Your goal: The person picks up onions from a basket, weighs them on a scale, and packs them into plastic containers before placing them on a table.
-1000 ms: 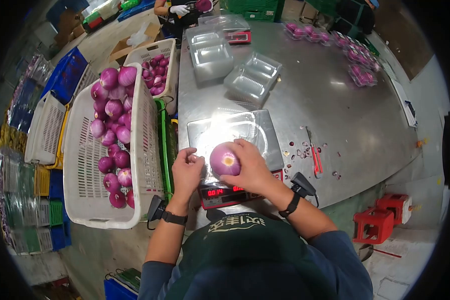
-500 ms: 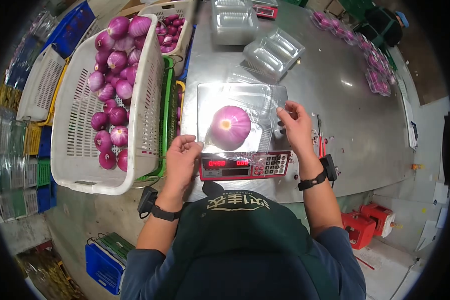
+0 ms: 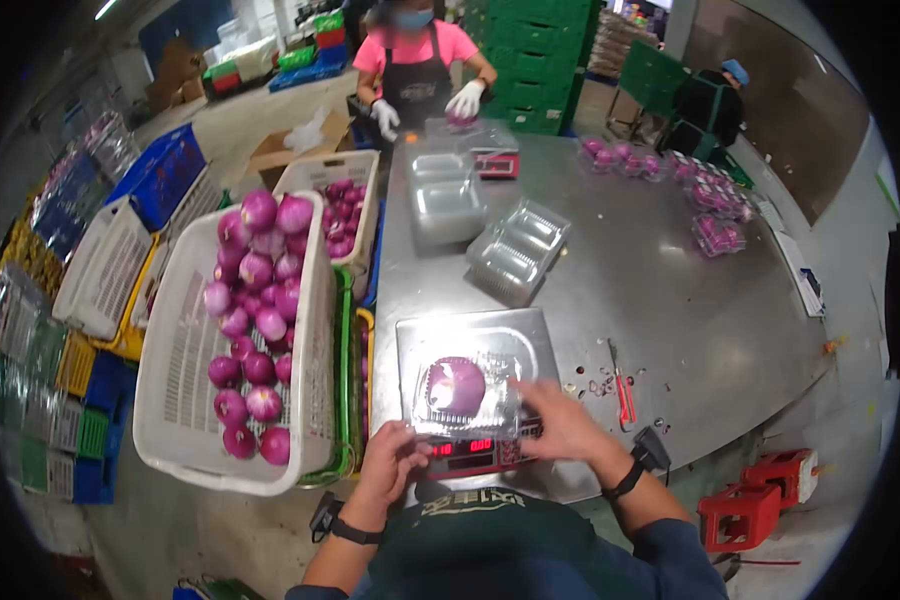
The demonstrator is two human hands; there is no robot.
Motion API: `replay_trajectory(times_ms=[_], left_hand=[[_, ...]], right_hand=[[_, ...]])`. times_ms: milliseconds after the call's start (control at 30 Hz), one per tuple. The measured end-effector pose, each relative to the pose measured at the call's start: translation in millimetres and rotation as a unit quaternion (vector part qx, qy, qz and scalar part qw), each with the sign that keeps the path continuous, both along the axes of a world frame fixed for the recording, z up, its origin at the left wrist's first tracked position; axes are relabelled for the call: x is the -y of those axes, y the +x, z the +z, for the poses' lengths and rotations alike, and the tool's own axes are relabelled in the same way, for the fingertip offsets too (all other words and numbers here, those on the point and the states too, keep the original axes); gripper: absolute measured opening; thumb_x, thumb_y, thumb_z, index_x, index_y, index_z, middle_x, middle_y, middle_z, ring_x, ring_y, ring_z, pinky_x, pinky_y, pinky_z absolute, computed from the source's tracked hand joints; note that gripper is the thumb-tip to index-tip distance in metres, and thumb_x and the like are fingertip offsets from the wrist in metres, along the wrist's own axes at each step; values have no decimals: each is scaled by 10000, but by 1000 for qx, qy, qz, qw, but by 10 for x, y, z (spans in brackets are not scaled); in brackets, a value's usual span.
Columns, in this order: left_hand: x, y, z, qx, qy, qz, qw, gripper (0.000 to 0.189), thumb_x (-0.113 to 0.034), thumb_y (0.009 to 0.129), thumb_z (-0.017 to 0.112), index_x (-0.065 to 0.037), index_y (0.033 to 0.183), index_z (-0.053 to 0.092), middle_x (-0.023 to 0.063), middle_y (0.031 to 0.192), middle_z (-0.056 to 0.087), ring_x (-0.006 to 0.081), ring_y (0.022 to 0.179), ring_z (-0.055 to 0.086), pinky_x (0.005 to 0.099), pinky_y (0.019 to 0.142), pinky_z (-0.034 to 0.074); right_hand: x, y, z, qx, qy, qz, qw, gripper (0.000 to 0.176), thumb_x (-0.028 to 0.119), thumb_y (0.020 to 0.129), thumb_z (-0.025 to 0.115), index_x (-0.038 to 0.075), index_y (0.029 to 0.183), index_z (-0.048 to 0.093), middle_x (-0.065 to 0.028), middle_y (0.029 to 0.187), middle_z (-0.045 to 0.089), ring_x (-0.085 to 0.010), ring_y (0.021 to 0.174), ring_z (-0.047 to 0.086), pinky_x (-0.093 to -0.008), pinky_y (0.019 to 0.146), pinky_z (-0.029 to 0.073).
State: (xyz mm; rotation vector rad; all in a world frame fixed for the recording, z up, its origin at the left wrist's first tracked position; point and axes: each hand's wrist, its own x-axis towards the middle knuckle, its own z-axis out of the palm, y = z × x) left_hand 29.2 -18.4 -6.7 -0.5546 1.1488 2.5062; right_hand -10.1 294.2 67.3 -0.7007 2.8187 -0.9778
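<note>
A clear plastic clamshell box (image 3: 500,400) with one large purple onion (image 3: 457,387) inside is over the front part of a steel-topped digital scale (image 3: 525,335). Its lid lies over the onion. At the box's front left corner, the bent fingers of my left hand (image 3: 392,465) close on the edge. My right hand (image 3: 562,428) has its fingers at the box's right side, slightly blurred. Red digits glow on the scale's display (image 3: 470,448), partly covered by the box.
To the left, a white crate (image 3: 315,400) holds many purple onions. Stacked empty clamshells (image 3: 445,200) and loose trays (image 3: 520,250) lie beyond the scale. A red-handled knife (image 3: 625,395) is at right. Packed onion boxes (image 3: 715,195) line the far edge. A gloved co-worker (image 3: 420,70) stands opposite.
The view has tilted up, bringing the co-worker into sight. The lid now covers the onion, and the box sits nearer the scale's front. My right hand has come in against its side.
</note>
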Motion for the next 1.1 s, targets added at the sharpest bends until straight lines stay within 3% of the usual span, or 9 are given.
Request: replay_trajectory(times_ms=[167,267,500,700,833,867,967,1033,1100], left_hand=[[-92,-78,-170,4,-59,12,998,121,21,893,624,-23,962,534,130,854,628,225,680,663,277,503,485],[-66,-118,-152,5,-73,17,997,157,53,877,620,-30,897,488,124,806,609,227,637,639,277,474,456],[-252,-102,12,25,-111,12,993,256,28,863,547,-56,1098,488,111,787,603,246,606,628,297,460,466],[-503,-203,-93,-14,-167,-24,986,391,33,851,505,9,1240,478,133,769,632,211,544,587,287,451,466],[-837,-320,-95,-21,-186,-61,981,364,46,852,522,25,1215,549,125,780,651,180,553,598,271,466,478],[-975,-348,-88,-20,-193,-82,978,346,38,860,530,22,1205,563,116,780,656,176,556,603,270,469,480],[-1388,-404,-57,-16,-222,-127,967,362,17,886,547,21,1247,581,84,777,660,155,556,600,264,486,488],[-1609,-480,-29,-56,-252,-178,950,423,13,905,552,26,1328,557,51,745,629,132,539,568,264,506,490],[-1779,-529,117,-75,-243,-219,942,448,-29,937,610,25,1375,534,33,765,608,108,581,557,264,523,482]], right_hand=[[112,291,-555,164,-161,-115,966,818,99,870,698,90,1588,306,-124,870,692,-204,761,715,-359,689,583],[193,363,-765,314,-350,-224,854,683,24,921,647,-29,1527,337,-105,811,685,-173,686,707,-291,595,568],[55,278,-750,348,-432,-239,796,37,24,861,647,-12,857,656,-86,653,652,-139,553,631,-272,486,490],[-447,204,-979,314,-357,-182,860,403,165,924,759,-6,1219,544,-47,769,668,-133,609,629,-267,542,494],[-878,170,-900,287,-302,-262,871,780,421,885,794,45,1471,443,-111,1171,677,-138,874,670,-267,617,505],[-914,164,-598,331,-302,-254,857,953,424,874,775,-32,1558,294,-235,1426,548,-288,1276,577,-339,1063,459],[-1030,108,-767,306,-324,-252,859,1008,425,871,777,-56,1567,229,-266,1467,504,-313,1333,530,-353,1090,439],[-1181,59,-616,341,-362,-264,827,1015,414,869,775,-56,1567,207,-267,1451,501,-326,1333,520,-374,1092,437],[-1388,137,-414,387,-498,-312,711,945,400,882,758,-70,1531,257,-261,1406,520,-325,1313,526,-417,1016,508]])
